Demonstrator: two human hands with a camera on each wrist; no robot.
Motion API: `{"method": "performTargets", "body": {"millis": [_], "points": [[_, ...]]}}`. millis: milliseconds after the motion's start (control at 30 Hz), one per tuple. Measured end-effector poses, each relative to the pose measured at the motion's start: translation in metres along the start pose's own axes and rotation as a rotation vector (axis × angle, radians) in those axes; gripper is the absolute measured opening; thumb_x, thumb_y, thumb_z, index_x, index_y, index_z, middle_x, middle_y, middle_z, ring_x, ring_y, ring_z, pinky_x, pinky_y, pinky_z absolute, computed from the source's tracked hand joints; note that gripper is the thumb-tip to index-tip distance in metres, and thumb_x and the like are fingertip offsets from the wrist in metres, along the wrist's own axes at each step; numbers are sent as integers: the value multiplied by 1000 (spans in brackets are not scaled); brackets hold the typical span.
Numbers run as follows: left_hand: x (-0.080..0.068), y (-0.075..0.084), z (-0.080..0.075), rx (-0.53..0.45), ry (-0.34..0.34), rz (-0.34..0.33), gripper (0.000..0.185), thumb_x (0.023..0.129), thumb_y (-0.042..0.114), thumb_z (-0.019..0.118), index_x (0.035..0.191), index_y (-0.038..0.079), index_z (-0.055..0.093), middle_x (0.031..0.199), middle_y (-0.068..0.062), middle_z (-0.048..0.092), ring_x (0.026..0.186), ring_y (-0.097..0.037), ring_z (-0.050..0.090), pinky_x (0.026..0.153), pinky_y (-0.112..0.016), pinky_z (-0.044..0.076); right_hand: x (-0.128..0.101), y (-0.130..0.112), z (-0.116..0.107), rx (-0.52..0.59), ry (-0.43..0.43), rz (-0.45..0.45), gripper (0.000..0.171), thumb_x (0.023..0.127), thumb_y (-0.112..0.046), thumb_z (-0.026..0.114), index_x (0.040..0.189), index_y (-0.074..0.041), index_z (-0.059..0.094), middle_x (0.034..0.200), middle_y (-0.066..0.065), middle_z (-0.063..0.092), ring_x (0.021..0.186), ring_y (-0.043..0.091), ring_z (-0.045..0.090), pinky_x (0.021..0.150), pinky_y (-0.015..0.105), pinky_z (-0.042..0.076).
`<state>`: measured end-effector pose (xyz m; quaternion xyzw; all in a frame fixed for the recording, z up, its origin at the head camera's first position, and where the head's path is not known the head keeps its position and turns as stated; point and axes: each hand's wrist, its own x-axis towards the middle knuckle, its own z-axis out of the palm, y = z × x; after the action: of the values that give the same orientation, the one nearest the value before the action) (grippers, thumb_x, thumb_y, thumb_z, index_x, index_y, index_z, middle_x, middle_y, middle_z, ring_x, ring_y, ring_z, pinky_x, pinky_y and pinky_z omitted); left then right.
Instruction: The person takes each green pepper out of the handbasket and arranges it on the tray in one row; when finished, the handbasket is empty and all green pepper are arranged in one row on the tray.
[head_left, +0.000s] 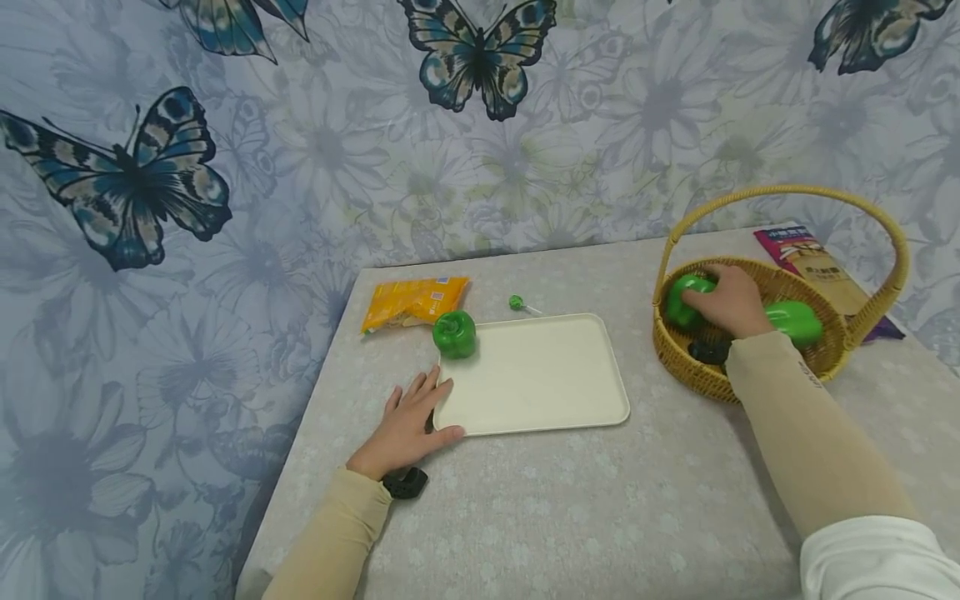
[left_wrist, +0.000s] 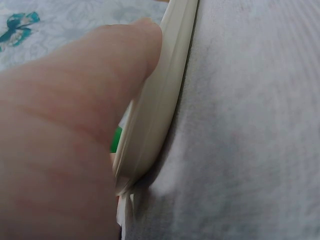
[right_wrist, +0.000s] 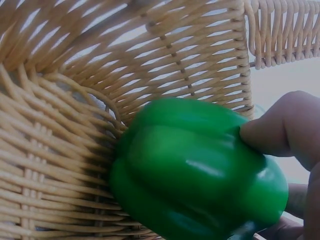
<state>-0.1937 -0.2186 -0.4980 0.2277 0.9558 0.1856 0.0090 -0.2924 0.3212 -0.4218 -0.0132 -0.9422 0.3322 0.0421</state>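
Observation:
My right hand (head_left: pixel 729 302) grips a glossy green bell pepper (right_wrist: pixel 195 170) inside the wicker basket (head_left: pixel 686 373). The right wrist view has the thumb on the pepper's side, with the other fingers partly hidden behind it. A second green item (head_left: pixel 797 323), partly hidden by the sleeve, lies at the basket's right side. With fingers spread, my left hand (head_left: pixel 405 427) rests at the left end of a cream rectangular tray (head_left: pixel 536 375). Its thumb touches the tray's near-left corner. Another green bell pepper (head_left: pixel 454 335) sits at the tray's far-left corner.
Behind the tray lie an orange snack bag (head_left: pixel 416 302) and a green lollipop (head_left: pixel 516 302). A purple and gold packet (head_left: pixel 825 271) is behind the basket, whose tall arched handle (head_left: pixel 780 191) rises over it. A butterfly-patterned wall (head_left: pixel 570 183) borders the table.

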Motion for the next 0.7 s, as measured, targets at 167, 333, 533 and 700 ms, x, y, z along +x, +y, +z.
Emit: {"method": "performTargets", "body": {"millis": [167,333,533,700], "points": [[-2,-1,-2,-3,-8,-7,84,80,73,46,148,28,24,156,0,6,141,-25,5,105,-60,1,2,1,3,2,56,-1,74,88,-48,52,139,3,36,132,32,38,115,49,37,85,62,35],[-4,-1,-3,0,-2,-17,85,79,74,45,148,28,25,155,0,6,141,-25,6,105,-60,1,2,-1,4,25,140,-22,62,90,-42,50,134,2,45,126,28,47,112,46,42,86,59,36],[-3,1,-3,-8,-7,-22,85,79,74,46,148,28,25,155,1,6,141,-24,6,105,-59,1,1,-1,4,41,219,-47,54,90,-34,52,132,0,49,118,26,53,109,43,44,87,58,34],[-3,3,-4,-16,-2,-15,86,79,73,47,148,26,27,155,1,8,141,-25,7,105,-59,2,0,-3,2,52,262,-82,48,89,-28,55,127,1,55,113,25,56,108,43,43,89,58,31]]}}
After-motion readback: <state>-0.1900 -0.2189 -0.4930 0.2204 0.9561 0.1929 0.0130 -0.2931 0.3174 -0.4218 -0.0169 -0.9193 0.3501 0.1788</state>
